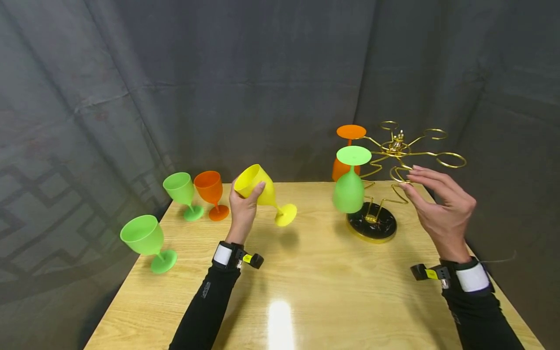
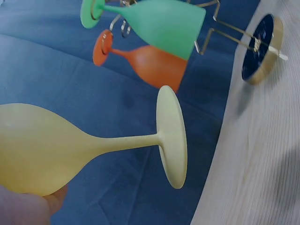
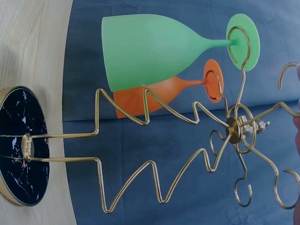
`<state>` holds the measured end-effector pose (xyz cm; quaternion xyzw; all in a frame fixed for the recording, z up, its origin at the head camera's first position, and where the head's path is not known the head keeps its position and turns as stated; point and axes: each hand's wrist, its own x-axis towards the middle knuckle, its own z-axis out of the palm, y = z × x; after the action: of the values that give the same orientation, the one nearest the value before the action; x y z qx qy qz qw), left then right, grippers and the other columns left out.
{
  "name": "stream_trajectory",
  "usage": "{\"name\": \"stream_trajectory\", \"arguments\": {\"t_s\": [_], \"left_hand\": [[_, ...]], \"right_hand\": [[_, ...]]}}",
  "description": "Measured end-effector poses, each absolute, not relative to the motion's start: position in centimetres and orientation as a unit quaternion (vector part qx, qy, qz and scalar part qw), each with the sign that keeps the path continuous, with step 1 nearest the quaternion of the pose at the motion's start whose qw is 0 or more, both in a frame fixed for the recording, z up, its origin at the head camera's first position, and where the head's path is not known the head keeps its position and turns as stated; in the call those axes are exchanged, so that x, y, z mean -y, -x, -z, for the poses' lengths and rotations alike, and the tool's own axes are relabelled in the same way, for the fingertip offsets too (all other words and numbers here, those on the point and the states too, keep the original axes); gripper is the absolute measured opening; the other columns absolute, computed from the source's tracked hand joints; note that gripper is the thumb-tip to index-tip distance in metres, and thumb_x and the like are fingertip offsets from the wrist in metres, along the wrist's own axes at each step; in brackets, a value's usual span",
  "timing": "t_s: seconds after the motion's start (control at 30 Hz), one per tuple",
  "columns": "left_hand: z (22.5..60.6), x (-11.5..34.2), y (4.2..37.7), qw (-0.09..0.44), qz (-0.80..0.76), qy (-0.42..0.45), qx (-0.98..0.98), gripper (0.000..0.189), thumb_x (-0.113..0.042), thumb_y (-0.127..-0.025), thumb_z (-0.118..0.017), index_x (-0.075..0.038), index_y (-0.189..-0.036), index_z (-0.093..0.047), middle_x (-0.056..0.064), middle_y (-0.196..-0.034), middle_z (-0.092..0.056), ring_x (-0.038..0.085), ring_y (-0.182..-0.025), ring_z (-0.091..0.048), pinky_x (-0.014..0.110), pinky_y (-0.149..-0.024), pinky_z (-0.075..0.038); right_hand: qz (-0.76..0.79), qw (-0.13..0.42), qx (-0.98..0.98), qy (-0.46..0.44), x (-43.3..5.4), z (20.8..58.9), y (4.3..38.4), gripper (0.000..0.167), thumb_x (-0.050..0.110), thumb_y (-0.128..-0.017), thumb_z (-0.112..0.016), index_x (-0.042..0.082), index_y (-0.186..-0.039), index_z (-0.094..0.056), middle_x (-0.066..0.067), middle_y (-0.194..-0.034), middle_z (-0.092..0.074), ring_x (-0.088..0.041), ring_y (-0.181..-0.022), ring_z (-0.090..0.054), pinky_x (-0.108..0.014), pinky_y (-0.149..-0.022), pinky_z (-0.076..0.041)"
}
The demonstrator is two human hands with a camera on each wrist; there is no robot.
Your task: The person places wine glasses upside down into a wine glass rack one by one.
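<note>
My left hand [image 1: 243,212] grips a yellow plastic goblet [image 1: 266,187] by its bowl, thumb across the near side. The goblet is tilted above the table, its mouth toward the upper left and its foot [image 2: 171,138] to the right. With thumb and fingertips, my right hand [image 1: 444,206] pinches a front hook of a gold wire glass rack [image 1: 395,148]. A green goblet [image 1: 350,192] and an orange goblet [image 1: 345,167] hang upside down from the rack's left hooks, held by their feet. In the right wrist view only fingers [image 3: 298,126] show at the right edge.
On the table's left stand a near green goblet [image 1: 143,236], a far green goblet [image 1: 179,188] and an orange goblet [image 1: 209,187], all upright. The rack's round black base [image 1: 380,228] rests on the wooden table [image 1: 306,272]. A grey curtain [image 1: 245,87] hangs behind.
</note>
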<state>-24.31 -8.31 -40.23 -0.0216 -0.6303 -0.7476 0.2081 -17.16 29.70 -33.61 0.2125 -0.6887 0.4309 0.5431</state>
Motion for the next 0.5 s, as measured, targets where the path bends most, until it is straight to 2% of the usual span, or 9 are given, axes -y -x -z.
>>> {"name": "stream_trajectory", "arguments": {"t_s": [0.2,0.5], "left_hand": [[39.9,8.1,23.3,0.188,0.774,0.021,0.604,0.053,-0.024,-0.091,-0.08,-0.013,-0.136,-0.055,0.004,-0.12,-0.062,0.016,-0.106,-0.064,0.024,-0.093,-0.058],[40.0,7.6,22.2,0.151,0.826,0.041,0.541,0.042,-0.024,-0.096,-0.074,-0.013,-0.131,-0.054,0.003,-0.118,-0.062,0.016,-0.106,-0.064,0.026,-0.096,-0.058]], "right_hand": [[-0.436,0.548,0.682,-0.209,-29.2,33.5,17.2,0.02,-0.008,-0.074,-0.086,-0.011,-0.093,-0.079,-0.027,-0.101,-0.077,-0.015,-0.11,-0.074,-0.025,-0.104,-0.054],[-0.434,0.561,0.676,-0.2,-28.4,33.5,17.4,0.021,-0.009,-0.073,-0.086,-0.009,-0.092,-0.079,-0.032,-0.097,-0.074,-0.015,-0.107,-0.075,-0.024,-0.103,-0.055]]}}
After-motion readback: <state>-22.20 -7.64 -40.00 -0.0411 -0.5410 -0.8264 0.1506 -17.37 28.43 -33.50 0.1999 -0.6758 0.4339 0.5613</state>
